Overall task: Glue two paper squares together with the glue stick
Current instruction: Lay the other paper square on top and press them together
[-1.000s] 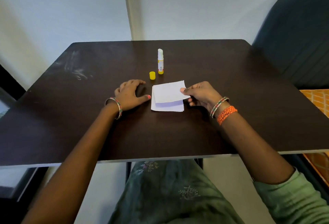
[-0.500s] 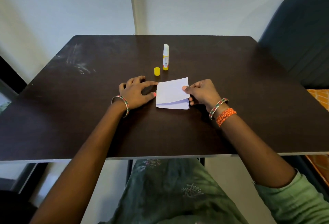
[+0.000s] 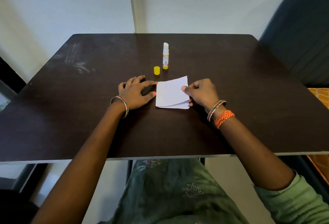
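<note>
- A dark wooden table (image 3: 231, 99) fills the view, a person seated at its near edge.
- Two white paper squares (image 3: 170, 93) lie stacked mid-table between the hands, the upper sheet raised along its right side.
- The right hand (image 3: 203, 93) pinches the upper sheet's right edge, thumb on top.
- The left hand (image 3: 135, 92) rests flat and open, thumb and forefinger touching the paper's left edge.
- An uncapped glue stick (image 3: 165, 56) stands upright beyond the paper; its label shows a barcode, the wording too small to read.
- Its yellow cap (image 3: 156, 70) sits just beside it.
</note>
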